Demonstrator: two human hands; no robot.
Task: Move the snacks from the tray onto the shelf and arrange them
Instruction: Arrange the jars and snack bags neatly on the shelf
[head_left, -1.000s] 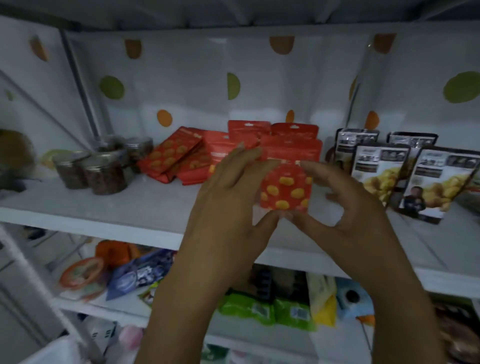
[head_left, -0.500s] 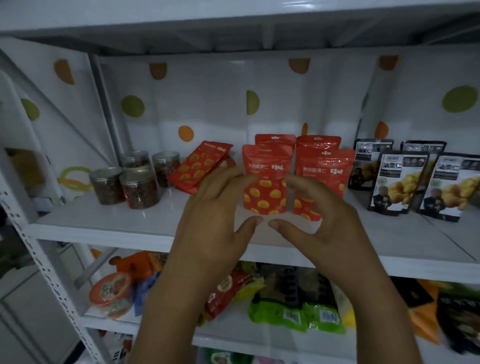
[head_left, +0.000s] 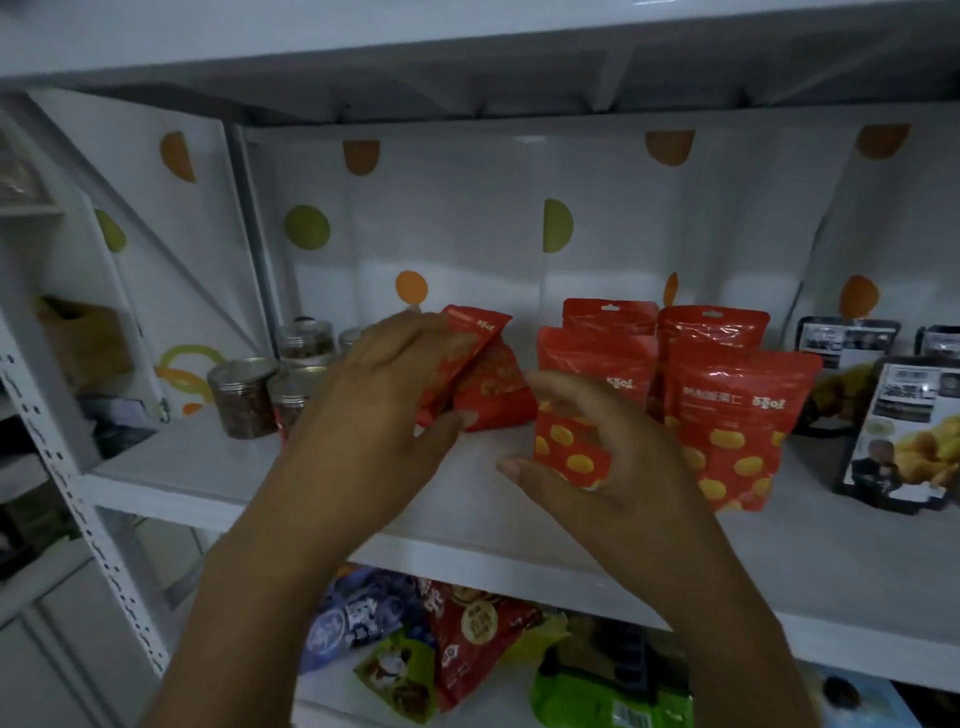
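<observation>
Setting: a dim white metal shelf (head_left: 332, 499) backed by white sheeting with orange and green dots; the tray is not in view.
Snacks on the shelf: four red pouches (head_left: 737, 410) stand upright in two rows at the centre; two leaning red pouches (head_left: 488, 384) slump against each other to their left.
Neighbours: clear lidded jars (head_left: 244, 397) stand at the left, black-and-white nut bags (head_left: 904, 431) at the right, both near the red group.
Lower shelf: mixed snack bags (head_left: 467, 639) lie jumbled below.
Left hand: the left hand (head_left: 374, 415) is spread wide, fingers reaching over the top of the leaning pair, thumb low near their base; whether it already touches them cannot be told.
Right hand: the right hand (head_left: 587, 462) is half curled with a narrow gap between thumb and fingers, in front of the front-left upright pouch (head_left: 571, 447), gripping nothing that shows.
Step in hand: probably straightening the leaning pair to match the upright rows.
Risk, toppling: the pouches look light and soft-bottomed, so a brush from the right hand's knuckles could knock the front one back onto the row behind.
Risk, slide: pulling the leaning pair by the top alone may let the bases skid toward the jars.
Risk, edge: the front pouches stand toward the front of the shelf, so a forward nudge could tip one toward its lip.
</observation>
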